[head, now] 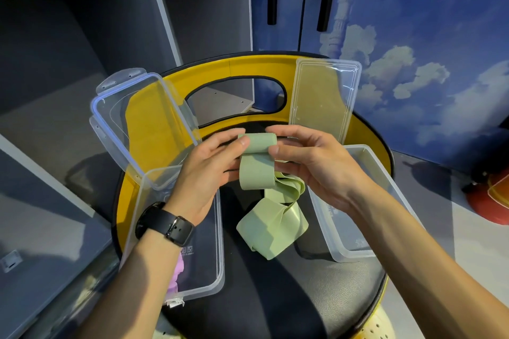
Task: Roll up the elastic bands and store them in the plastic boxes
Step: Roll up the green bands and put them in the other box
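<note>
Green elastic band (257, 143) partly rolled, small roll pinched from both ends above the chair seat (316, 289); loose tail hanging down from the roll and lying in folds on the dark seat between the two boxes

Left hand (209, 170) closed on the left end of the roll, thumb on the front, fingers behind; black watch (165, 224) on that wrist

Right hand (311, 162) closed on the right end of the roll, thumb at the lower edge, fingers curled over the top

Left plastic box (209, 270) open on the seat under the left forearm, something pink (177, 272) showing inside near its front end, mostly hidden by the arm; clear lid (115, 118) with clips leaning upright against the yellow chair back (248, 66), just behind the box

Right plastic box (366, 228) open on the seat under the right wrist, partly over the seat's edge; second clear lid (325, 96) propped against the chair back behind it

Blue cupboard doors (399, 8) with cloud print behind the chair, grey open shelves (82, 22) to the left
</note>
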Tool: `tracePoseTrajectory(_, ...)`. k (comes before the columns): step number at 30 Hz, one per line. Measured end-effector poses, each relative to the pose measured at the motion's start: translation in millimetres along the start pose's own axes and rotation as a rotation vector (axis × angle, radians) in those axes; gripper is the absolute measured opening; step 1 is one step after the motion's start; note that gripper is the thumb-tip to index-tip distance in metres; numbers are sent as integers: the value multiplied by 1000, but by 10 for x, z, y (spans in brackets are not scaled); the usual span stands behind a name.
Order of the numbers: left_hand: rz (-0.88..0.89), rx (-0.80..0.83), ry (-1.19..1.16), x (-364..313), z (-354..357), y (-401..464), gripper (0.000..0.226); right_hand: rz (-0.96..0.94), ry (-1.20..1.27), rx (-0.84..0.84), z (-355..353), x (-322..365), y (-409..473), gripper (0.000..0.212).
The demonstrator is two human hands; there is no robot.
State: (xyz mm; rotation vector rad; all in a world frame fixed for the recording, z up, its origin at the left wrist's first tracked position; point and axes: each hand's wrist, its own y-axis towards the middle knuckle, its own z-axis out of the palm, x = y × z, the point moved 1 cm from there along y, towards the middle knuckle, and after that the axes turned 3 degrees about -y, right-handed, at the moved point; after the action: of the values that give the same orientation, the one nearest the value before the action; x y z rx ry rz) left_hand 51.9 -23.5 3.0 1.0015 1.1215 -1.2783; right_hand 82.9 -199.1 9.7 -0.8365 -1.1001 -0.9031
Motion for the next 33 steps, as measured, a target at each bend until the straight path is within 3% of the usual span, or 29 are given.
tracePoseTrajectory(11,20,40,-68,-25,-15,5,27,19,50,-10,2,-7,2,40)
tracePoseTrajectory(15,39,58,-66,-20,-29,8,26,87,56,12,19,14,-18,20)
tracePoseTrajectory(20,46,76,-23,12,-31,3,27,126,-11,2,-4,6,-17,19)
tracePoseTrajectory(33,-57,17,-6,32,10,3,30,46,20,7,-28,-20,8,30)
